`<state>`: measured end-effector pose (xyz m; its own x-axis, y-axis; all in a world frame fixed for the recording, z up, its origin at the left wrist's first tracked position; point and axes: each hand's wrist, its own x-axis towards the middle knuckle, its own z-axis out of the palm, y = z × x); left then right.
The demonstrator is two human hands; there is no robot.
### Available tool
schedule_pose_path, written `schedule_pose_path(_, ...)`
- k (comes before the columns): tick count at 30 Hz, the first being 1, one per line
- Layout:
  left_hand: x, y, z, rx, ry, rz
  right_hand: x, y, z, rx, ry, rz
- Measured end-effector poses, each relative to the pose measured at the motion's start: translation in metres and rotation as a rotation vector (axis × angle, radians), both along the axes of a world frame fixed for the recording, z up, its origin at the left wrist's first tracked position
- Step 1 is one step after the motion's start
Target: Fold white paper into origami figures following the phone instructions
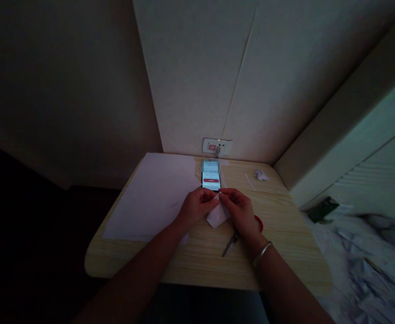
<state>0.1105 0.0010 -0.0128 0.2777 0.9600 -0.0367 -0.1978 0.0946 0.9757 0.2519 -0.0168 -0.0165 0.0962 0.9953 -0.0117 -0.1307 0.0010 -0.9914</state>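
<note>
Pale wood grain on the tabletop, and up on the wall a socket plate with a plug seated in it! Just below that, here's the phone, screen lit, a red bar glowing across it (the upper part is blurred out). Over on the left, large white paper spreads across the surface; on the far right, a crumpled paper scrap sits near a thin white strip. And look at the scissors: blades pointing towards the near edge, a red handle loop peeking out, the right wrist covering part of them! Now to centre stage, right in front of the phone: the small folded paper, white, flat-sided, angled to a corner at its lower end. Left hand pinched on its upper end, right hand pinched there too, fingertips close together!
</note>
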Motion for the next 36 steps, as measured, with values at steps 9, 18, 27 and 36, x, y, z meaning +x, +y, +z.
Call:
schedule_pose_path(9,-0.0041,-0.0014,0.0020,-0.051,0.038,-0.039,-0.0012,-0.0017,0.0013,-0.010,0.002,0.023)
schedule_pose_path(18,-0.0028,-0.0009,0.0014,-0.036,0.095,-0.010,-0.0015,-0.0025,0.0009,0.004,-0.061,0.035)
schedule_pose_path(27,-0.0021,-0.0024,0.0034,-0.081,0.036,0.004,-0.0043,-0.0038,0.0013,-0.002,-0.041,0.057)
schedule_pose_path(36,-0.0023,-0.0015,0.0005,-0.145,-0.148,0.128,-0.0061,-0.0041,0.0026,0.013,-0.007,0.063)
